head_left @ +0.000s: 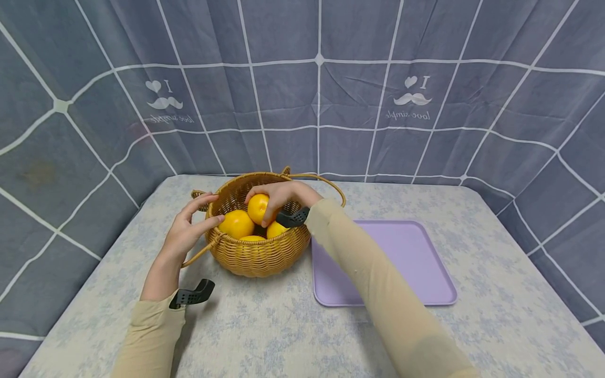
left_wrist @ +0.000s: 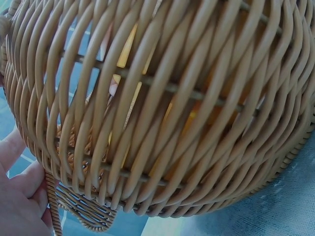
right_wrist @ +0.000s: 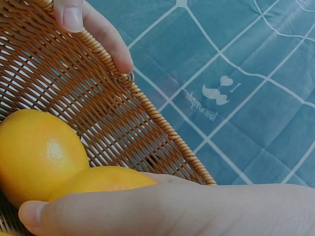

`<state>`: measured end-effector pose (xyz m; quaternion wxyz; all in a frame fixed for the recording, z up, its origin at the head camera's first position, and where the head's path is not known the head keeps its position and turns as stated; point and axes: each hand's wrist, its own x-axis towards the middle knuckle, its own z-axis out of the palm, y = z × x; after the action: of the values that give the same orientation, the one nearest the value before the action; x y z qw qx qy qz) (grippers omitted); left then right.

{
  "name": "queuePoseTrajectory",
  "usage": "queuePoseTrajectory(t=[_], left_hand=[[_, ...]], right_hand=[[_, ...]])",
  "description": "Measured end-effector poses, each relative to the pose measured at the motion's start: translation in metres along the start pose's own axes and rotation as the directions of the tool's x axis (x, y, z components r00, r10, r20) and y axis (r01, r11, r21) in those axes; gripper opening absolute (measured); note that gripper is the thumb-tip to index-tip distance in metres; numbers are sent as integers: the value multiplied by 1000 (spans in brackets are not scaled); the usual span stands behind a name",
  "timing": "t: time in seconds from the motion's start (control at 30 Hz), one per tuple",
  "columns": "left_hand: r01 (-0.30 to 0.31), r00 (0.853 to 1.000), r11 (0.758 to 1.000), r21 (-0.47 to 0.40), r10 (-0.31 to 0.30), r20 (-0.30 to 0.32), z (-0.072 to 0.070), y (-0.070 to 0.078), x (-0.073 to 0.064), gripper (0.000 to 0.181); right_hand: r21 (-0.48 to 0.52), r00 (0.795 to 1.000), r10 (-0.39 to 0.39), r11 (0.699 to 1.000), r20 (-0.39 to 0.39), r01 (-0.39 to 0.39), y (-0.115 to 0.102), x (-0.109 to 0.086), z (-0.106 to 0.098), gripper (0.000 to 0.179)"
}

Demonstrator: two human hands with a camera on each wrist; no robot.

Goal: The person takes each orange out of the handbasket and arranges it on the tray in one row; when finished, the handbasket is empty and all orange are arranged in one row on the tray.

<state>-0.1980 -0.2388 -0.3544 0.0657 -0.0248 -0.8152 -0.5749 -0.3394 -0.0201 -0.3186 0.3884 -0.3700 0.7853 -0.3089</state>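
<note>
R fingers (head_left: 272, 208) curled rnd orange (head_left: 257, 208) inside bskt (head_left: 257, 260); L fingers (head_left: 206, 226) hold its rim (right_wrist: 165, 123).

Four visible oranges (head_left: 238, 224), one wicker basket (head_left: 255, 260), one purple tray (head_left: 411, 257), two hands (head_left: 186, 228)

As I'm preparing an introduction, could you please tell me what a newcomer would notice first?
Bright yellow-orange, round fruits stand out, inside the round, tan wicker basket left of centre in the head view. The right hand grips one fruit, while the left hand holds the basket. To the basket's right lies a rectangular, lilac tray.
</note>
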Motion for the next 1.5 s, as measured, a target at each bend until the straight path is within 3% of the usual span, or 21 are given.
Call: queuePoseTrajectory(t=[0.17, 0.4, 0.7, 0.83, 1.1, 1.3, 1.5], left_hand=[[5, 1000, 1000, 3, -5, 3, -1, 0, 1, 61], [-2, 1000, 1000, 3, 2, 10, -2, 0, 1, 60], [-11, 1000, 1000, -7, 11, 7, -1, 0, 1, 60], [-17, 1000, 1000, -10, 18, 7, -1, 0, 2, 60], [-10, 1000, 1000, -7, 10, 8, -2, -1, 2, 59], [-18, 1000, 1000, -18, 18, 9, -1, -1, 1, 59], [-24, 1000, 999, -23, 24, 13, -2, -2, 0, 58]], right_hand=[[-8, 1000, -12, 1000, -4, 12, 1, 1, -1, 76], [-29, 996, -89, 996, -16, 88, 0, 0, -2, 72], [11, 986, -164, 986, -43, 165, 1, -2, -1, 69], [29, 973, -215, 975, -89, 218, 0, -3, 0, 68], [66, 952, -204, 972, -228, 224, -2, -12, 3, 63], [187, 930, -211, 943, -301, 275, -6, -34, 2, 55], [256, 883, -195, 910, -427, 325, -5, -57, 2, 48]])
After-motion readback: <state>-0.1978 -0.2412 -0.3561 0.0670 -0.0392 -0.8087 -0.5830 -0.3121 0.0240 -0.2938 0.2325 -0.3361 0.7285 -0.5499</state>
